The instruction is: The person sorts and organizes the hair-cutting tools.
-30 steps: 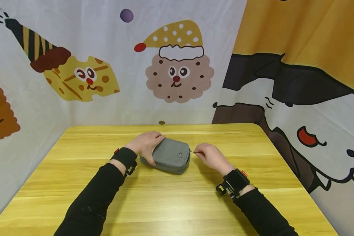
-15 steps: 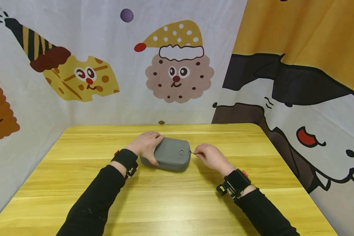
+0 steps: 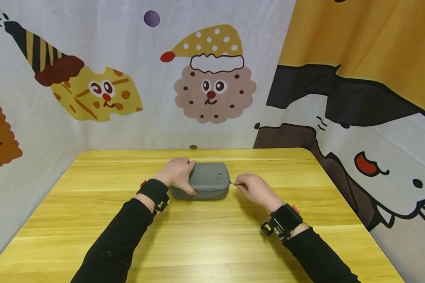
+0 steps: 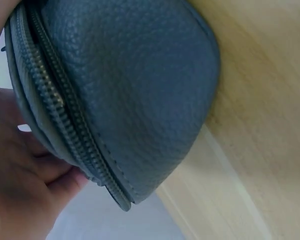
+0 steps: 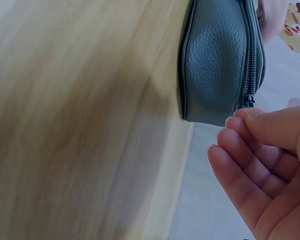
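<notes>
A grey pebbled-leather zip pouch (image 3: 209,177) lies on the table, a small snap tab on its top near the right end. My left hand (image 3: 177,174) grips its left end, thumb along the near side and fingers over the far side. At the right end, my right hand (image 3: 254,188) pinches the small zipper pull between thumb and forefinger. The right wrist view shows the zipper slider (image 5: 248,101) just beyond those fingertips, with the pull mostly hidden by them. Two rows of zipper teeth (image 4: 55,100) curve round the pouch's left end, slightly apart, in the left wrist view.
The wood-grain table (image 3: 205,243) stretches around the pouch on all sides. Behind it hangs a white cloth (image 3: 127,47) printed with cartoon snacks, and a cartoon cat print (image 3: 372,157) covers the right side.
The pouch has turned on the table, its right end swinging away from me so its long near side faces front. My left hand shifted slightly right; the right hand keeps its pinch almost in place.
</notes>
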`<state>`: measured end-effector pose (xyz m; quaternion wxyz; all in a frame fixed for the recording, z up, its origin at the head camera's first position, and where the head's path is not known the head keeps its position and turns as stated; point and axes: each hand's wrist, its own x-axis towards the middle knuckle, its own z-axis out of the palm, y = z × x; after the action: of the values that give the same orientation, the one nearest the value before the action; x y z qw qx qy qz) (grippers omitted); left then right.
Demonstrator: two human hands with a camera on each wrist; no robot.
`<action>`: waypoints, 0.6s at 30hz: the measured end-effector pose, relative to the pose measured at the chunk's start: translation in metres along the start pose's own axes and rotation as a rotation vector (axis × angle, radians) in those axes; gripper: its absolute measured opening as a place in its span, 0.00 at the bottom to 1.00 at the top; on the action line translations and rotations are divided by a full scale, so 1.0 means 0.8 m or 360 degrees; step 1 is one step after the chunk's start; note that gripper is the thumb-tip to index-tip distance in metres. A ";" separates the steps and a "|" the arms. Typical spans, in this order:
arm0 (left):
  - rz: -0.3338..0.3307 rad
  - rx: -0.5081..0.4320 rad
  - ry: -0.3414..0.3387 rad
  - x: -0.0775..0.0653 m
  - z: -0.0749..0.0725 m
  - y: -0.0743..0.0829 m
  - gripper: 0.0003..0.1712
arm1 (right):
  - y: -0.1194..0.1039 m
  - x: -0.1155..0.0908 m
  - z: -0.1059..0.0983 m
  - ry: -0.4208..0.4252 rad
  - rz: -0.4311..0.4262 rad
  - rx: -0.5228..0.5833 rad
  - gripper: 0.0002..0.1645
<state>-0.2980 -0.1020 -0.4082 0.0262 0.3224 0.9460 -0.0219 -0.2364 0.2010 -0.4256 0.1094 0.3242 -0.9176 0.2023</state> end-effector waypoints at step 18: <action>-0.0039 -0.0061 0.0007 0.002 0.002 0.003 0.64 | -0.004 -0.003 0.004 -0.0040 -0.0070 0.0068 0.04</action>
<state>-0.2980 -0.0993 -0.4097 0.0302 0.3103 0.9502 -0.0033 -0.2328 0.1988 -0.4281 0.0952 0.3490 -0.9071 0.2152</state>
